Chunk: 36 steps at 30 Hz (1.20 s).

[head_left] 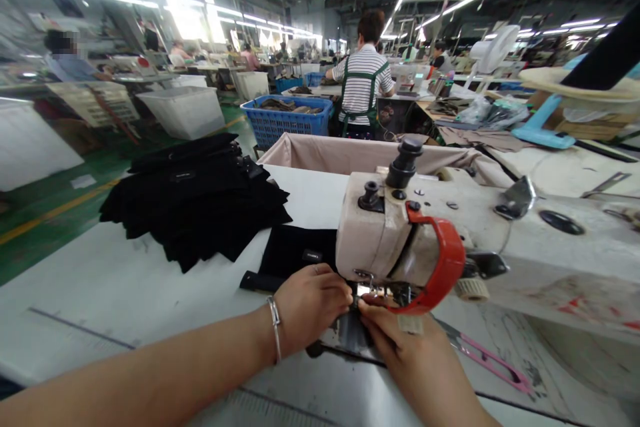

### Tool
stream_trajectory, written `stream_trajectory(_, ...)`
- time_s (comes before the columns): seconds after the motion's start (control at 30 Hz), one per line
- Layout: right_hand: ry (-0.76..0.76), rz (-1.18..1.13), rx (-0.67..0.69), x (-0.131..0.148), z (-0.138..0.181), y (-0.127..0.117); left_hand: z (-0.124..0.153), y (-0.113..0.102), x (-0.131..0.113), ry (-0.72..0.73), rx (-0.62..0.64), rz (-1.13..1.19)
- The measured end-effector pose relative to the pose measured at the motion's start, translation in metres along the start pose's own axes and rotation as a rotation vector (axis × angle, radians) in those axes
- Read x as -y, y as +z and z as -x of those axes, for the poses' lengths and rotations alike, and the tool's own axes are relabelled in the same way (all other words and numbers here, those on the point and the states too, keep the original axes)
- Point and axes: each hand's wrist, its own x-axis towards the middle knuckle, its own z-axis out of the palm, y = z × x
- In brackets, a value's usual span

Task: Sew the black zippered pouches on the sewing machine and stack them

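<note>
A sewing machine (370, 233) with a red guard (450, 260) stands in front of me. A black fabric piece (287, 247) with a small label lies on the table left of the machine head, its right part running under the head. My left hand (310, 303), a bracelet at its wrist, has its fingers curled and pinched on the fabric's near edge beside the needle area. My right hand (407, 337) pinches the fabric edge close to the presser foot; some of its fingers are hidden behind the guard and the machine.
A pile of black fabric pieces (200, 193) lies at the table's left. Pink-handled thread snips (500, 363) rest right of my right hand. Behind the table are a cloth-lined bin (320, 152), a blue basket (287, 121) and a person in a striped shirt (364, 80).
</note>
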Motion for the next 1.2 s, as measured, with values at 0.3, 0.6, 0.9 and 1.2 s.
stream_trajectory(0.3,0.124,0.059,0.013,0.002,-0.006,0.006,-0.006,0.001,0.006,-0.040,-0.038,-0.015)
stream_trajectory(0.6,0.106,-0.005,-0.003,0.000,-0.011,0.003,-0.004,0.006,0.001,-0.100,-0.067,-0.038)
stream_trajectory(0.9,0.131,-0.012,0.016,0.000,-0.014,0.003,-0.006,0.008,0.007,-0.112,-0.092,-0.011)
stream_trajectory(1.2,0.128,-0.050,-0.007,0.004,-0.013,0.003,-0.001,0.011,0.009,-0.112,-0.106,0.012)
